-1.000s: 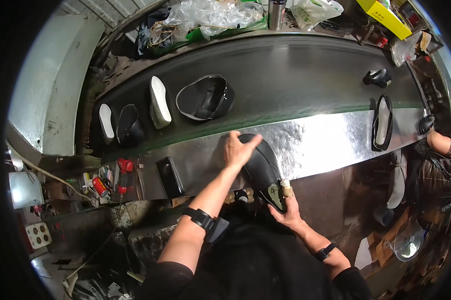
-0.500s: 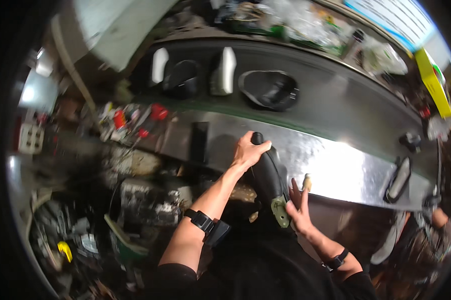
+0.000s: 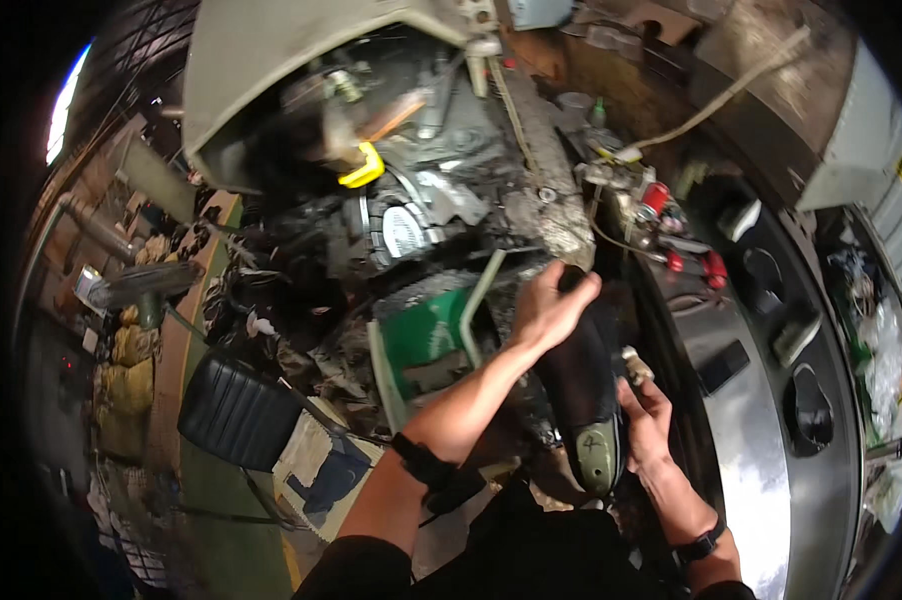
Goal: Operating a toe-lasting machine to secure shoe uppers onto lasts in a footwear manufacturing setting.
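Observation:
In front of me hangs a black shoe on a green last, whose pale green end points toward my body. My left hand is closed round the shoe's far, narrow end, thumb over the top. Beside the shoe's right side, close to the green end, is my right hand with its fingers bent. A small whitish piece shows at its fingertips; whether it is held or worn on a finger I cannot tell.
A metal bench runs along the right, bearing a dark flat block and several black shoe parts. Ahead stands a cluttered machine housing with a yellow piece. A green bin and black chair are to the left.
My view has swung left, so the bench now lies at my right and the machine ahead. The shoe came along in my left hand. My right hand's fingers, stretched out before, are now bent.

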A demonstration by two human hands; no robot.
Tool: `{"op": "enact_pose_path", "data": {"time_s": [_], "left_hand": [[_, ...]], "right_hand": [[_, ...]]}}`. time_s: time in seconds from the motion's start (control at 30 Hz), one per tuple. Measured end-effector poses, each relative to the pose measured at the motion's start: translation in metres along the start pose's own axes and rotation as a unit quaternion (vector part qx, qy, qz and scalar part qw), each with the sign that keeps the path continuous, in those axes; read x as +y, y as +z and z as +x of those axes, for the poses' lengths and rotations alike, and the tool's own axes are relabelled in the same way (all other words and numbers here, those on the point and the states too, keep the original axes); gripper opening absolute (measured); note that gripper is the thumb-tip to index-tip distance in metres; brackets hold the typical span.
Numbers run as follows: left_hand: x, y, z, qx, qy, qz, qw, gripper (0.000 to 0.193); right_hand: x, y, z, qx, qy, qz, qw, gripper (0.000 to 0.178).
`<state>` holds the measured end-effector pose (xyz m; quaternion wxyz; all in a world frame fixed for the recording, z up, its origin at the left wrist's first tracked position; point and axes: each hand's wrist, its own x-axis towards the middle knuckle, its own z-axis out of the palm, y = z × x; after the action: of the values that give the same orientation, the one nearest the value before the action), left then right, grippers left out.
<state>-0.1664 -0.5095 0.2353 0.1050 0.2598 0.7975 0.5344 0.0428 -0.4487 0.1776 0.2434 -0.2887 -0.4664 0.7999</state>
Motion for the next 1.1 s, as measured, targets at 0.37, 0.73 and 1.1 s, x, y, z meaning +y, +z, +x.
{"op": "enact_pose_path", "data": {"time_s": [0.37,0.73,1.1], "left_hand": [[-0.081,-0.231,-0.010,0.267,-0.060,-0.294,0.916,0.031],[-0.128,-0.214,0.016,0.190,-0.258,-0.656,0.684,0.031],[-0.151,-0.205,0.035,0.224,-0.291,-0.670,0.646,0.034]], "right_hand": [[0.058,0.234,0.077,-0.140,0.124,0.104,0.977,0.031],[0.081,0.290,0.149,-0.103,0.123,0.084,0.984,0.056],[0.090,0.294,0.170,-0.083,0.110,0.064,0.988,0.060]]}}
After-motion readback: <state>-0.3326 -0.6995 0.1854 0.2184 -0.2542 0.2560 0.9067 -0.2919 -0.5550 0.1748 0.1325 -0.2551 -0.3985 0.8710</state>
